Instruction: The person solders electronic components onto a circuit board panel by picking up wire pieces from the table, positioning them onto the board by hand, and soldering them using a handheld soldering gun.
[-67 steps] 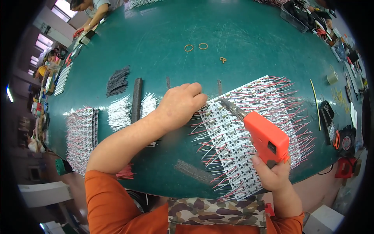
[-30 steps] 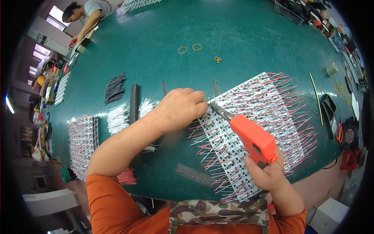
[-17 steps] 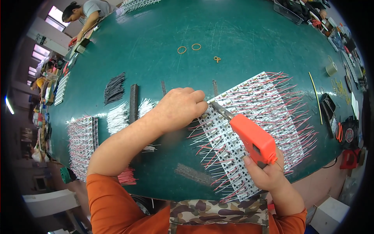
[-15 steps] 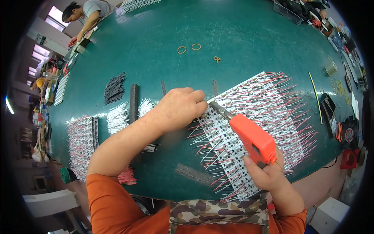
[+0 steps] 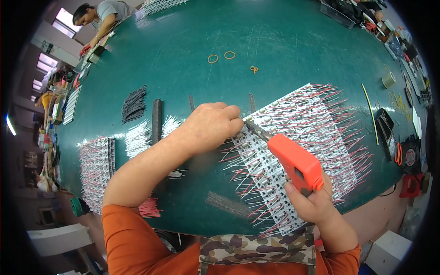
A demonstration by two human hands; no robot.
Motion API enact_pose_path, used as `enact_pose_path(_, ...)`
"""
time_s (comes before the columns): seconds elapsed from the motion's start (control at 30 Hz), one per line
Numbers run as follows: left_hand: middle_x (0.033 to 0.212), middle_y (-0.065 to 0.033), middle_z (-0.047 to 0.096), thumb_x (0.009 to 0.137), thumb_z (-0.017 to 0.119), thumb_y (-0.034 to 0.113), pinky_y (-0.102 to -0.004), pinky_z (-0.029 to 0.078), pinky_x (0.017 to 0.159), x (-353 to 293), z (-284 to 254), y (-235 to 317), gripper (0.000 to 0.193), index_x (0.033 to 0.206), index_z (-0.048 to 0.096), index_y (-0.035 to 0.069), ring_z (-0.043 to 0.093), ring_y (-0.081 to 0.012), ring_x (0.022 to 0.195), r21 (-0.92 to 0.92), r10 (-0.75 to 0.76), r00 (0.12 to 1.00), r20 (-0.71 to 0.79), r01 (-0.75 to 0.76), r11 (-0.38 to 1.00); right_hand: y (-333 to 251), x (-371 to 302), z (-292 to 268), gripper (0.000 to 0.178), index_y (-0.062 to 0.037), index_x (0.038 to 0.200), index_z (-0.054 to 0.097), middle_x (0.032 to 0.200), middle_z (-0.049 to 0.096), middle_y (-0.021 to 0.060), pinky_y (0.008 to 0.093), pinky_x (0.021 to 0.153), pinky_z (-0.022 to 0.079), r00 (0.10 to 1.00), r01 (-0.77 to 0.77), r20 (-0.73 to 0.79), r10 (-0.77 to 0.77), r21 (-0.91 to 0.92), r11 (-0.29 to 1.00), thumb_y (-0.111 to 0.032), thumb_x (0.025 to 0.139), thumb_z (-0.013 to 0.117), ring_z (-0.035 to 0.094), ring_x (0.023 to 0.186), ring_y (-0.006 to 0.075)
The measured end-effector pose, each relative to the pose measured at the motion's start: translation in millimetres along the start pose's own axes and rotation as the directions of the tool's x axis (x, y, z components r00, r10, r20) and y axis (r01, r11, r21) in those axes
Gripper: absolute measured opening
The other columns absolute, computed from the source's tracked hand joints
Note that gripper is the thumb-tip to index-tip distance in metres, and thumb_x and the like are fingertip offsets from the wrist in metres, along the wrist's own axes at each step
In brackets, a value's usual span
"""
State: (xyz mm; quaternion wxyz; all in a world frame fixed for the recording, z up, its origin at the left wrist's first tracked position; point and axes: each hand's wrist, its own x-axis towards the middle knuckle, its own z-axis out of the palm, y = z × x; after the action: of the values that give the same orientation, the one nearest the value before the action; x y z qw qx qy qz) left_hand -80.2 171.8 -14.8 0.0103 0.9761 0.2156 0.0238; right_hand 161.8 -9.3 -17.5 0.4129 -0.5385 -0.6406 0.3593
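Note:
A large panel of white circuit boards (image 5: 293, 133) lies at a slant on the table, with red and white wires sticking out along both long sides. My right hand (image 5: 314, 201) is closed around the handle of an orange-red soldering gun (image 5: 295, 160). Its dark tip reaches the panel's upper left corner. Right beside that tip is my left hand (image 5: 213, 126), its fingers pinched together at the panel's edge. Whatever those fingers hold is hidden behind them.
Bundles of black wires (image 5: 134, 104), white wires (image 5: 138, 140) and red wires (image 5: 150, 207) lie left, near a dark bar (image 5: 156, 120). Another wired board stack (image 5: 96, 172) stands farther left. Rubber bands (image 5: 212, 59) lie ahead. A co-worker (image 5: 103, 20) leans over the far left edge.
The soldering gun has shifted very slightly left with my right hand. My left hand stays in the same pinch at the panel's corner.

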Motion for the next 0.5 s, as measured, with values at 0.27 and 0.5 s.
enact_pose_path(0.27,0.091,-0.0072,0.061,0.076,0.061,0.007,-0.0400,0.053,0.072,0.1,0.6,-1.1,0.019,0.094,0.064,0.008,0.063,-0.0274,0.086,-0.008,0.004,1.000,0.001,-0.004,1.000,-2.7,2.9,-1.2,0.039,-0.0005,0.117,0.059,0.083,0.063,0.0102,0.0353,0.064,0.049,0.998,-0.067,0.024,0.066,0.040,0.997,-0.006,0.079,0.068,0.063,0.069,0.0258)
enact_pose_path(0.5,0.092,-0.0074,0.061,0.074,0.062,0.005,-0.0404,0.053,0.072,0.5,-0.5,-0.9,0.020,0.094,0.064,0.008,0.063,-0.0278,0.087,-0.014,0.001,1.000,0.010,-0.001,1.000,4.3,1.3,2.3,0.037,-0.0004,0.114,0.060,0.083,0.063,0.0104,0.0351,0.062,0.049,0.998,0.025,-0.054,-0.024,0.014,1.000,-0.005,0.079,0.069,0.062,0.068,0.0261)
